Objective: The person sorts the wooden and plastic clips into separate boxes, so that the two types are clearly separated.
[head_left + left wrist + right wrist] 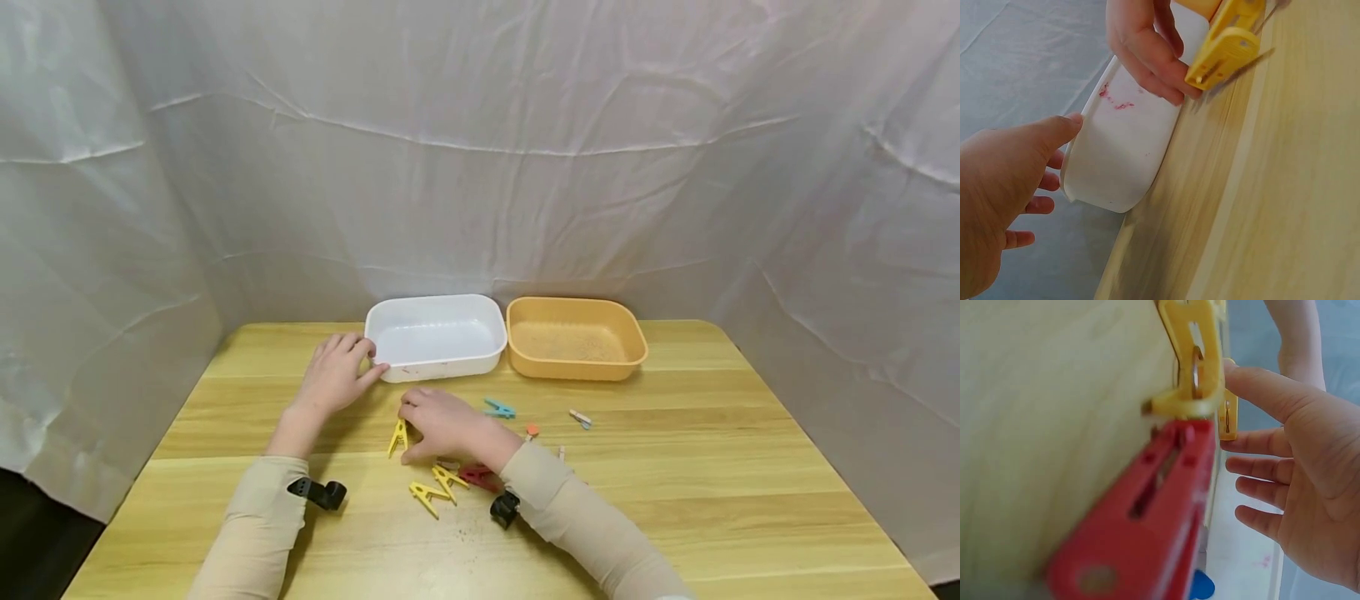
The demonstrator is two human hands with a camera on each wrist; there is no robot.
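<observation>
hands at the white tub and the yellow peg

the left hand point(335, 375) lay spread and relaxed against the near left corner of the white rectangular plastic tub point(437, 336), thumb on its rim, holding nothing. the right hand point(438, 423) rested on the pale wooden table point(712, 467) just in front of the tub, its fingertips pinching a yellow plastic clothes peg point(397, 437) that stood tilted on the wood. two more yellow pegs point(437, 490) and a red plastic peg point(477, 476) lay by the right wrist. further right were a teal peg point(498, 408), a small orange peg point(532, 431) and a pale peg point(580, 418). an orange rectangular plastic tub point(576, 337) stood just beside the white one.
</observation>
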